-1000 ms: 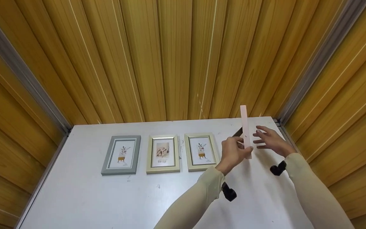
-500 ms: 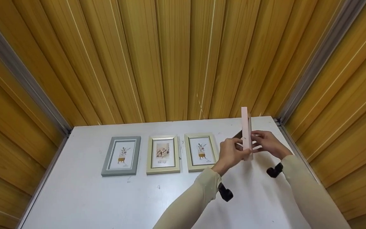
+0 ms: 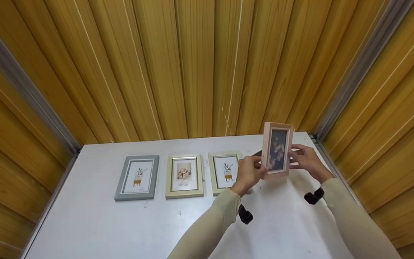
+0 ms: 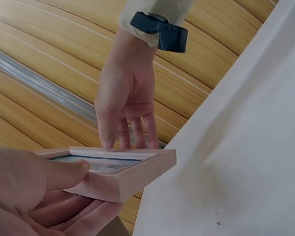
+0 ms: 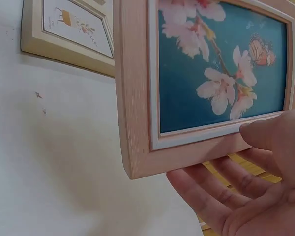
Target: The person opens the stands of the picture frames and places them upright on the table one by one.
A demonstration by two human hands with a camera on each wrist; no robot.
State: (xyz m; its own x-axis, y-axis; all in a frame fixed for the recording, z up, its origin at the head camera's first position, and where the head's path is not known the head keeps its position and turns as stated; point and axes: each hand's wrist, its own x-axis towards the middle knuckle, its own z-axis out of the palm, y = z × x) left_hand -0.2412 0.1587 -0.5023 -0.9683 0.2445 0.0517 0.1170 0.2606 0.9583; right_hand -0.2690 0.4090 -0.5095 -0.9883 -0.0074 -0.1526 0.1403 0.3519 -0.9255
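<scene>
Both hands hold a pink picture frame (image 3: 278, 149) raised over the right part of the table in the head view. It stands near upright, its dark blue picture of pale blossoms showing. My left hand (image 3: 249, 174) grips its left edge, thumb in front and fingers behind, as the left wrist view also shows. On the opposite edge is my right hand (image 3: 307, 160). In the right wrist view that thumb (image 5: 265, 132) lies on the front rim and the fingers reach behind. A dark brown flap (image 3: 257, 153) sticks out behind the frame.
On the white table (image 3: 95, 223) lie a grey-blue picture frame (image 3: 137, 178), a cream frame (image 3: 184, 176) and another cream frame (image 3: 225, 171) in a row. My left hand overlaps the last one. Yellow wood-look panels (image 3: 196, 72) wall the back and sides.
The pink frame has turned from edge-on to show its front and shifted slightly left with my left hand. My right hand came in from the right and took hold of its right edge.
</scene>
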